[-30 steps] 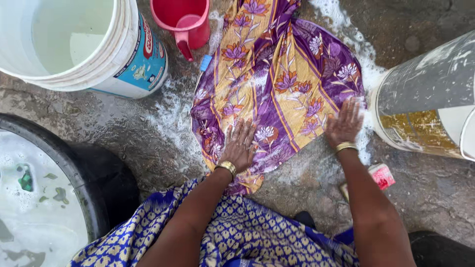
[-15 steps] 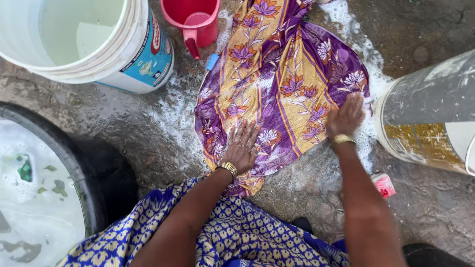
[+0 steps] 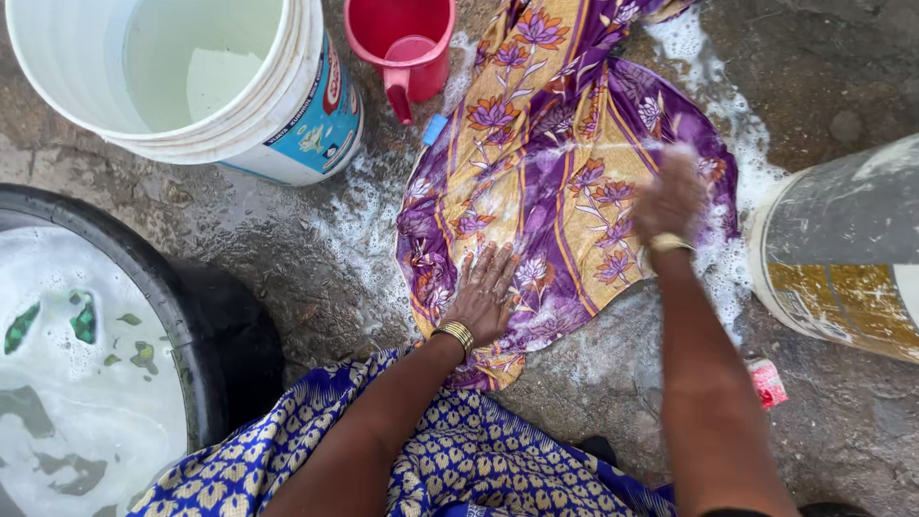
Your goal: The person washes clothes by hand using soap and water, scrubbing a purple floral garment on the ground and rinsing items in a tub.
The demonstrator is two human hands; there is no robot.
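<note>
A wet purple and yellow flowered cloth (image 3: 555, 163) lies spread on the soapy stone floor. My left hand (image 3: 483, 292) presses flat on its near edge, fingers spread. My right hand (image 3: 673, 194) rests on the cloth's right side, blurred with motion; its fingers look loosely curled on the fabric, and it seems to hold nothing separate. Both wrists wear gold bangles. White foam (image 3: 723, 258) surrounds the cloth's right edge.
A white bucket (image 3: 287, 124) with water stands at the top left, a red jug (image 3: 407, 48) beside it. A black tub (image 3: 206, 325) of soapy water sits at the left. A grey and yellow drum (image 3: 842, 249) stands right. A small pink packet (image 3: 768, 383) lies near my right arm.
My right hand has slid up and away across the cloth's right side and is now blurred. My left hand stays pressed on the near edge. The view shifted slightly.
</note>
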